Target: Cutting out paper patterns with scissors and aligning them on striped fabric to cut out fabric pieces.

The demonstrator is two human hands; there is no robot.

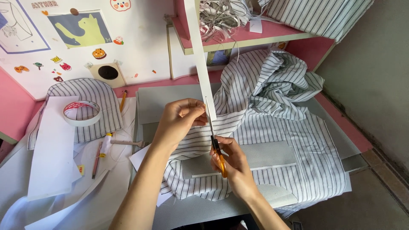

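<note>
My left hand (181, 120) pinches the lower end of a long white strip (201, 55) that rises toward the top of the view. My right hand (234, 164) grips orange-handled scissors (216, 147), blades pointing up along the strip's right edge near my left fingers. Both hands hover over a grey-and-white striped fabric (277, 106) bunched on grey boards (162, 100).
A tape roll (82, 113) lies on a striped fabric piece (91, 91) at left, beside white sheets (51, 149), a pencil (123, 100), a red pen (98, 159) and a small bottle (105, 144). A pink shelf (251, 36) holds shredded strips and more striped cloth.
</note>
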